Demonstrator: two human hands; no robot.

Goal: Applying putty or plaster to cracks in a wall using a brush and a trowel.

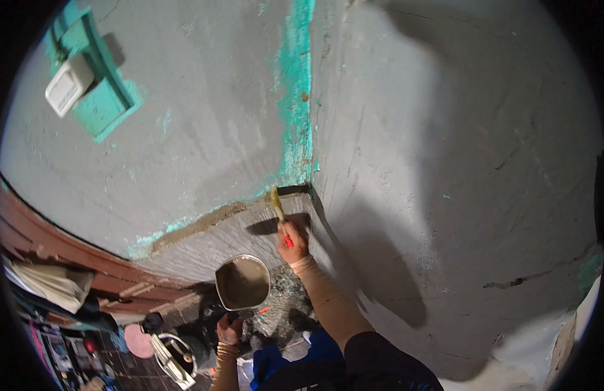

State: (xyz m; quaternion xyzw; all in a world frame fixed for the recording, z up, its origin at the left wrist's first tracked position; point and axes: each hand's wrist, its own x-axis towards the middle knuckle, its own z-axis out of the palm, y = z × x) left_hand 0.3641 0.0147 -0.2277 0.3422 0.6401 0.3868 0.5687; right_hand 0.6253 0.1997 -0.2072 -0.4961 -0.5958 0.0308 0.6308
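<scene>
My right hand (293, 242) grips a paintbrush (278, 207) with yellowish bristles and a red handle end. Its bristle tip is at the upper edge of the low grey wall section, close to the corner and a dark gap (293, 189). Lower down, my left hand (229, 331) is closed around the dark handle of a light-rimmed pan (218, 283). Grey-brown liquid (244, 279) fills part of the pan, which is held in front of the low wall section, below and left of the brush.
Grey walls with turquoise paint (295, 98) meet at the corner. A white box (70, 85) is mounted on the left wall above a brown-red wooden structure (67, 254). A white-rimmed bucket (173, 360), a pink round thing (139, 341) and rubble (285, 300) lie below.
</scene>
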